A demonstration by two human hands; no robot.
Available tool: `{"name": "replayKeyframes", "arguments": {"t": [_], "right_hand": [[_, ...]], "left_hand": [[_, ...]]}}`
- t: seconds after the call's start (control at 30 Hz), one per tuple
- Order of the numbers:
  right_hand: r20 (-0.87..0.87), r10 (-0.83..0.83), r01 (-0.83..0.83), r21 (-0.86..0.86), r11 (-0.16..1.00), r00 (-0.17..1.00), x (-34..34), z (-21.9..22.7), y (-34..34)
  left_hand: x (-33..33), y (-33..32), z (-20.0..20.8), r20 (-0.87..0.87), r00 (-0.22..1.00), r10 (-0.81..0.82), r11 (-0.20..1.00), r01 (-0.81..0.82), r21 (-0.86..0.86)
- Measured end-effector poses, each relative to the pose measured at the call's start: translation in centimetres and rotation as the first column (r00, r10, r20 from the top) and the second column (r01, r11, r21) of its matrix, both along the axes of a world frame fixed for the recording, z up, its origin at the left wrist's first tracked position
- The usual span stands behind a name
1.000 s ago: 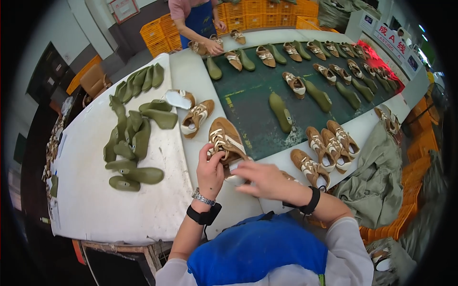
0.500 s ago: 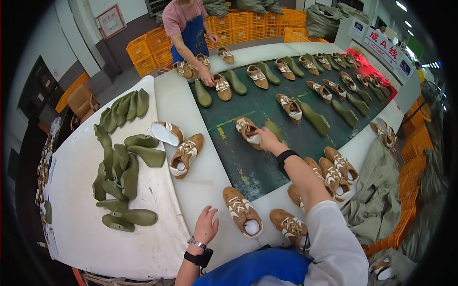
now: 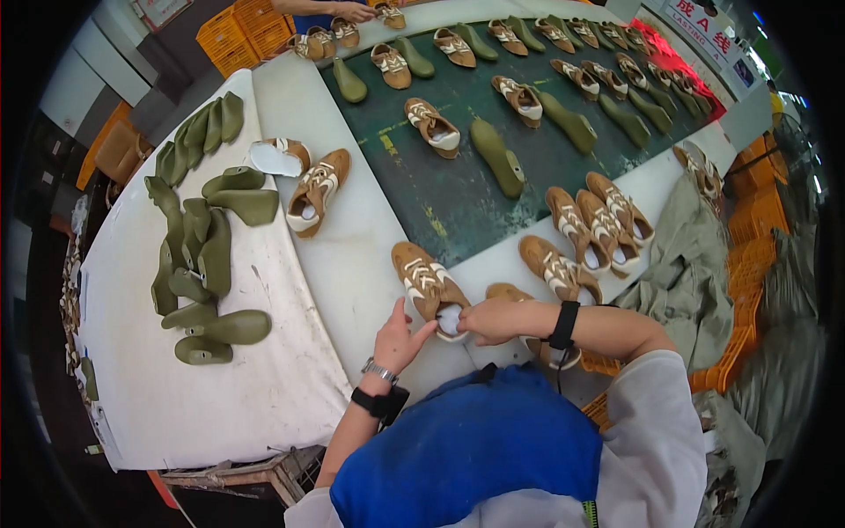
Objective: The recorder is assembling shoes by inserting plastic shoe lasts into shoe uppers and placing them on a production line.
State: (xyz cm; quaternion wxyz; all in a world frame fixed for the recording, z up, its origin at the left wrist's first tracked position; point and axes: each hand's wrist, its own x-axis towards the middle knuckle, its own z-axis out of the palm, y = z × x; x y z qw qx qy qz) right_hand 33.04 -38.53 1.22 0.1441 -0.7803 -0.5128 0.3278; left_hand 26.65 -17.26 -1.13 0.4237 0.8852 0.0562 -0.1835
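Observation:
A brown lace-up sneaker (image 3: 417, 268) with cream stripes lies at the near edge of the white table, its heel toward me. White stuffing (image 3: 451, 319) shows in its opening. My right hand (image 3: 495, 320) grips the heel, some fingertips hidden at the collar. My left hand (image 3: 399, 341) is beside the heel on the other side, fingers stretched and thumb reaching to the shoe. Behind my right hand sits another brown sneaker (image 3: 506, 290), partly covered. On the green conveyor belt (image 3: 400, 198), a brown sneaker (image 3: 431, 126) lies beside a green shoe last (image 3: 495, 157).
Several green lasts (image 3: 214, 251) rest on the white cloth at left. A brown sneaker (image 3: 319, 189) and a pale-soled shoe (image 3: 277, 158) lie nearby. More sneakers (image 3: 607, 227) stand at right, near grey-green sacking (image 3: 678, 255). Across the belt, a co-worker's hand (image 3: 354, 11) touches shoes.
My right hand has left the sneaker on the belt and come back to the near sneaker's heel. My left hand has moved up to it. The view has tilted down.

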Motion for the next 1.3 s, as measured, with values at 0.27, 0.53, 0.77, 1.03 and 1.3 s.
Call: {"name": "replayKeyframes", "arguments": {"t": [0.27, 0.53, 0.77, 1.03, 1.3], "right_hand": [[-0.256, -0.32, 0.385, 0.266, 0.884, 0.912, -2.9, 2.3, 1.9], [0.23, -0.73, 0.487, 0.613, 0.623, 0.644, -4.9, 7.7, 4.4], [0.029, -0.683, 0.369, 0.824, 0.43, 0.73, -3.9, 8.3, 5.6], [0.199, -0.64, 0.377, 0.666, 0.644, 0.742, -4.0, 9.4, 5.9], [0.176, -0.605, 0.352, 0.676, 0.647, 0.776, -3.4, 9.7, 6.2]], "left_hand": [[-0.8, -1.0, -0.1, 0.541, 0.839, 0.058, 0.971, -0.173, 0.164], [-2.8, -0.6, 6.5, 0.744, 0.668, -0.011, 0.945, -0.236, 0.227], [-3.3, 0.6, 9.9, 0.685, 0.715, 0.14, 0.966, -0.251, 0.065], [-3.3, 0.7, 10.5, 0.727, 0.686, 0.013, 0.949, -0.238, 0.208], [-2.9, 0.7, 10.9, 0.81, 0.58, 0.088, 0.948, -0.297, 0.11]]}}
